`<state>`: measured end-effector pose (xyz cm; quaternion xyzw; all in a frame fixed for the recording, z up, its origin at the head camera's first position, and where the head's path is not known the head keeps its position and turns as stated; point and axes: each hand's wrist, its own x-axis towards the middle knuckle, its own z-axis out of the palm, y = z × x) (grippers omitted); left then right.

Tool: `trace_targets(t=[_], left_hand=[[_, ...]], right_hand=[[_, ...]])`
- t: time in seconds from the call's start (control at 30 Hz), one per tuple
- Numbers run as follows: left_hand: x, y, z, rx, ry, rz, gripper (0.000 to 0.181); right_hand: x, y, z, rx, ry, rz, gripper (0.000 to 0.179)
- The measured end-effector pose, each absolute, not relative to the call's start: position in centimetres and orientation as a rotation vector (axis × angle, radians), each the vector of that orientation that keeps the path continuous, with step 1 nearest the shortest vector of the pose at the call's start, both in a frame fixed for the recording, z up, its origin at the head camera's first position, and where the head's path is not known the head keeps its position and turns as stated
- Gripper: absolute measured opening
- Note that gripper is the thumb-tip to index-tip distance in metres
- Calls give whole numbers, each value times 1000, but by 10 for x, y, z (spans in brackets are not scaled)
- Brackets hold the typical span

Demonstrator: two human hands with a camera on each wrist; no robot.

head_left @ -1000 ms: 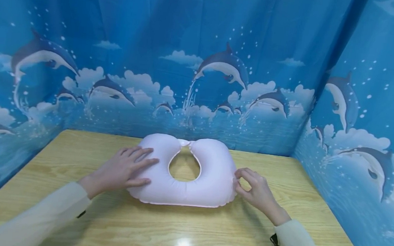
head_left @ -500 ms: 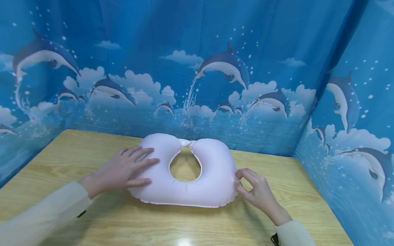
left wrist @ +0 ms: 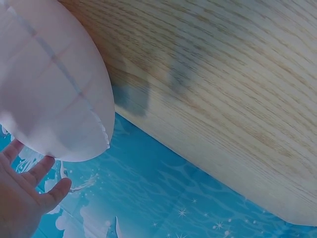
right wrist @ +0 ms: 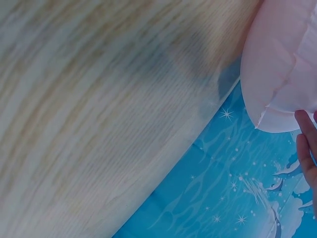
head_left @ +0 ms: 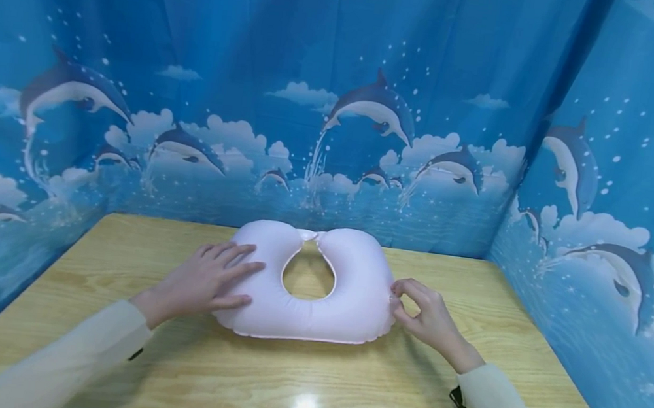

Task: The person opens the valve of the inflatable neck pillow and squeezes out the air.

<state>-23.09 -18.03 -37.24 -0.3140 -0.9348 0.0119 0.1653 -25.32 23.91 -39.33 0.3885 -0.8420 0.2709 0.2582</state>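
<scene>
The right hand (head_left: 427,313) is apparently pinching the edge of the pink neck pillow (head_left: 301,320) while the left hand (head_left: 196,283), fingers spread, is seemingly steadying it on the table (head_left: 216,377), the next move probably calling for firm bracing.

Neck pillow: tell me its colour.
The neck pillow is plain pale pink; the head view shows it best.

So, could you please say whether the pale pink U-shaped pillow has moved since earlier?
No, the pillow shows no shift against the yellowish wooden table.
</scene>
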Motion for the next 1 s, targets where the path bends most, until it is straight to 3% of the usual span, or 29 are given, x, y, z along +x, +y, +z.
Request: trace_targets(t=[1.0], left_hand=[[-232, -182, -375, -892, -2687, 44, 63]], right_hand=[[-253, 239, -394, 1069, -2277, 753, 14]])
